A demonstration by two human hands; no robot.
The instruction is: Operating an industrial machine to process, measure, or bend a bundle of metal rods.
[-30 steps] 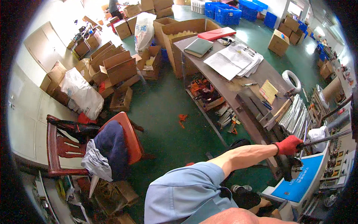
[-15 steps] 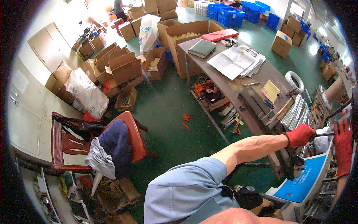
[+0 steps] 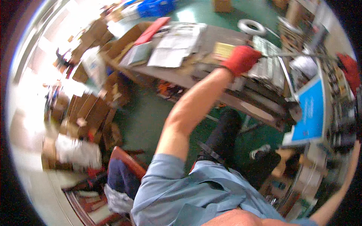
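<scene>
The thin rod was up in the air, not yet set down, one end clenched in the gloved left hand, running past silvery strips toward the right hand, whose grip I couldn't make out.

Bright but uneven. Upper left blown out, strong light from that side washing the far background nearly white. White glare patch on green floor near blue crates. Paper sheets very pale, print smeared past reading. Deep, grainy shadow under workbench. Motion blur across most of the view: cardboard boxes, white sack and wooden chair all streaky. Left hand soft-edged; right hand dim and smeared at the rim, fingers hard to separate. Fisheye bends straight edges; black vignette around corners, bluish fringe along left rim.
</scene>
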